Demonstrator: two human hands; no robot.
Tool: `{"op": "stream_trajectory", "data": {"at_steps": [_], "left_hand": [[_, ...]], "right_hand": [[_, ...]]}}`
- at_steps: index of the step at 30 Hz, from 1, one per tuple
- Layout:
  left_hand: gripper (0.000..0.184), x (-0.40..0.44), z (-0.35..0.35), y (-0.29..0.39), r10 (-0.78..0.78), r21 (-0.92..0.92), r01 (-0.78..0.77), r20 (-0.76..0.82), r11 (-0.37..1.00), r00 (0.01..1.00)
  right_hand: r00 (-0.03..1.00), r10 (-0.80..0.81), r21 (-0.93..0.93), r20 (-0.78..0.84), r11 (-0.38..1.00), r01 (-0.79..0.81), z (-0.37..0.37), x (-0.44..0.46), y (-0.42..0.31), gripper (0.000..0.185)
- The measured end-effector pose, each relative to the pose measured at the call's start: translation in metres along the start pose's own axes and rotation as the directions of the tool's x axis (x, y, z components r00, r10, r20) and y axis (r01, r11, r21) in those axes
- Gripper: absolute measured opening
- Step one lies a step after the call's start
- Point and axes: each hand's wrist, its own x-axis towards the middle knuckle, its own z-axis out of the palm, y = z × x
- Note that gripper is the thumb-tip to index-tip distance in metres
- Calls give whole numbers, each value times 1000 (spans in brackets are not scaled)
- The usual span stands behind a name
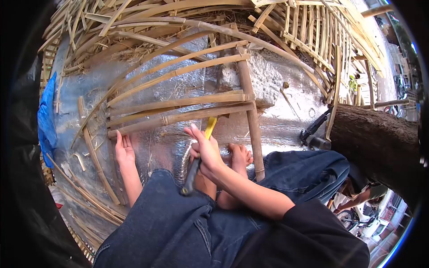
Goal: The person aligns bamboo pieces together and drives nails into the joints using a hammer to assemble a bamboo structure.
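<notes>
My right hand (206, 149) is closed around a hand tool with a black grip (191, 176) and a yellow shaft (210, 127). The shaft's far end goes out of sight by the lowest bamboo slat, so the head is hidden. My left hand (125, 152) has its fingers stretched out, and its fingertips are at the left end of that bamboo slat (178, 117). Several split slats run between a bamboo upright (252, 120) on the right and a thinner piece on the left, forming a frame. A bare foot (240, 155) rests beside the right upright.
A rough concrete block (266, 80) sits behind the frame on silvery sheeting (286, 129). Bamboo strips (89, 210) lie at left near a blue tarp (47, 120). A black tool (316, 133) lies by a thick log (375, 143). Another person (364, 196) is at lower right.
</notes>
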Motion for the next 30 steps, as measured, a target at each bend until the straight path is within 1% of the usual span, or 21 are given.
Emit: {"op": "stream_trajectory", "data": {"at_steps": [2, 4, 5, 6, 8, 9, 10, 11, 12, 14, 15, 16, 17, 18, 19, 20, 21, 23, 26, 28, 30], "left_hand": [[37, 3, -3, -2, -14, -12, 14, 16, 1000, 1000], [40, 4, -7, -5, 5, 23, -6, 30, 1000, 1000], [43, 4, -6, -7, 10, 30, -11, 31, 999, 999], [43, 8, -2, -13, 10, 26, -11, 43, 1000, 999], [42, -6, 7, -9, -20, 73, 10, 139, 997, 990], [36, 5, -4, -16, -27, 92, 16, 127, 996, 992], [29, 2, -4, -13, -92, 122, 64, 246, 991, 965], [27, 15, -13, -15, -91, 125, 54, 309, 991, 947], [26, 0, 0, -12, -115, 113, 87, 275, 990, 954], [21, -19, 20, -9, -11, 57, 4, 122, 998, 993], [20, -12, 19, -10, -34, -24, 35, 60, 999, 998], [24, -14, 20, -7, -12, -25, 12, 24, 1000, 1000], [27, -11, 18, -8, 6, -57, -4, 35, 998, 999], [27, -15, 21, -7, 13, -54, -13, 2, 998, 1000], [26, -18, 23, -6, 22, -45, -23, -17, 999, 1000], [26, -20, 25, -6, 24, -36, -25, -31, 999, 999], [26, -23, 25, -5, 25, -38, -26, -28, 999, 999], [26, -29, 26, -7, 64, -16, -66, -90, 998, 994], [26, -28, 16, -1, 99, -35, -103, -100, 994, 990], [28, -22, 1, 5, 83, -17, -84, -82, 996, 993], [28, -21, -7, 7, 42, -12, -43, -53, 999, 998]], "right_hand": [[987, 150, 9, 50, 989, -151, -1, -27, -12, 29], [954, 280, 69, 105, 955, -288, 1, -56, -24, 32], [964, 263, 29, 47, 964, -264, 5, -67, -40, 28], [983, 169, 35, 74, 984, -172, -1, -66, -49, 27], [997, 67, -37, 28, 997, -66, 1, -64, -75, 27], [994, 94, -72, 53, 993, -90, -2, -71, -84, 26], [987, 131, -104, 88, 987, -122, -2, -79, -93, 25], [981, 174, -130, 84, 978, -162, 0, -91, -99, 25], [973, 215, -159, 82, 967, -200, 1, -105, -106, 24], [945, 325, -300, 31, 905, -302, 2, -133, -126, 23], [950, 313, -415, 2, 864, -284, 5, -145, -137, 23], [957, 288, -520, -30, 813, -261, 3, -152, -145, 22], [979, 202, -607, 30, 782, -143, -12, -149, -148, 20], [990, 109, -675, 95, 737, -16, -26, -143, -151, 19], [992, -39, -725, 117, 680, 112, -34, -134, -154, 21], [971, -191, -765, 144, 601, 232, -42, -123, -157, 23], [926, -342, -802, 162, 501, 325, -52, -109, -160, 27], [893, -424, -796, 150, 484, 363, -50, -96, -176, 31], [875, -471, -797, 114, 483, 363, -60, -77, -190, 34], [865, -493, -806, 91, 474, 355, -77, -59, -196, 35], [777, -593, -883, 210, 226, 412, -101, -43, -199, 35]]}}
